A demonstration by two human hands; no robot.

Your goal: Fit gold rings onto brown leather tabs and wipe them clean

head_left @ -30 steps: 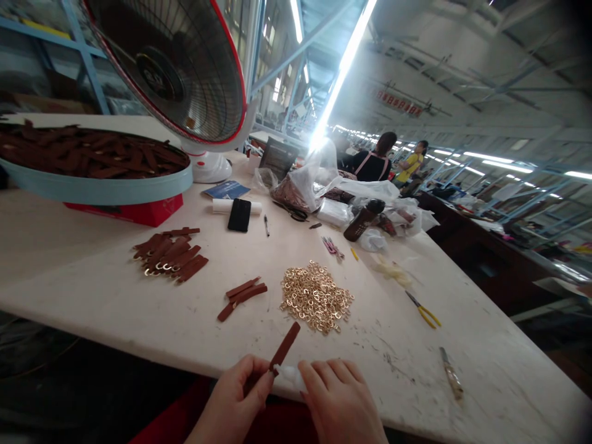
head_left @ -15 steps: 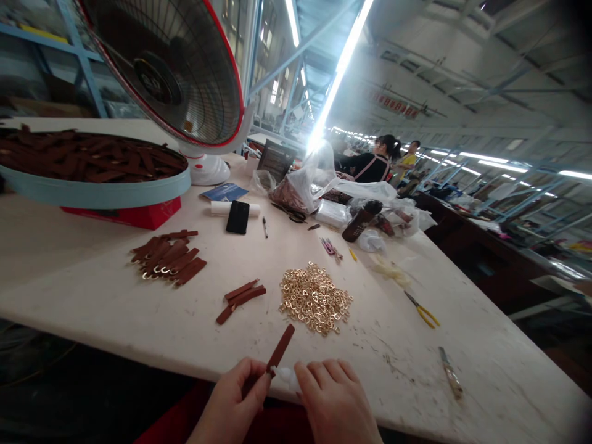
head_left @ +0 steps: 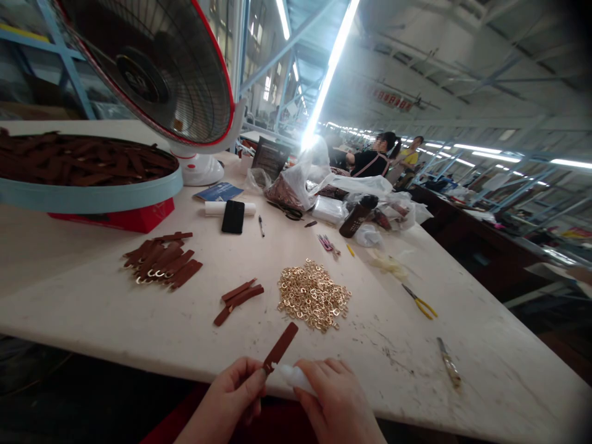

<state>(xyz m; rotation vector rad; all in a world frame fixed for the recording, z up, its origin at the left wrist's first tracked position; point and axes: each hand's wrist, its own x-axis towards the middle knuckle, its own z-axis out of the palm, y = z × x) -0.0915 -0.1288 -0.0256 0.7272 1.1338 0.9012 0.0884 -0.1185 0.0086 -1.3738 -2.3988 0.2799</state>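
Near the table's front edge, my left hand (head_left: 240,385) pinches the lower end of a brown leather strip (head_left: 282,346) between thumb and fingers. The strip slants up and to the right. My right hand (head_left: 330,391) is wrapped around a small white squeeze bottle (head_left: 298,377), its narrow tip pointing left, close to the strip's lower end. Whether tip and strip touch I cannot tell. Just beyond the hands lie a few loose brown strips (head_left: 238,299) and a heap of gold-coloured metal rings (head_left: 312,296).
Strips fitted with rings (head_left: 161,262) lie at left, below a blue tray (head_left: 92,196) full of strips. A fan (head_left: 152,74) stands behind. Pliers (head_left: 420,302) and a cutter knife (head_left: 448,362) lie at right. A phone (head_left: 232,217), dark bottle (head_left: 357,217) and plastic bags (head_left: 296,185) sit farther back.
The white bottle and my right hand have turned slightly, showing more of the bottle. The strip's upper end has tilted a little to the right. The camera view has shifted slightly.
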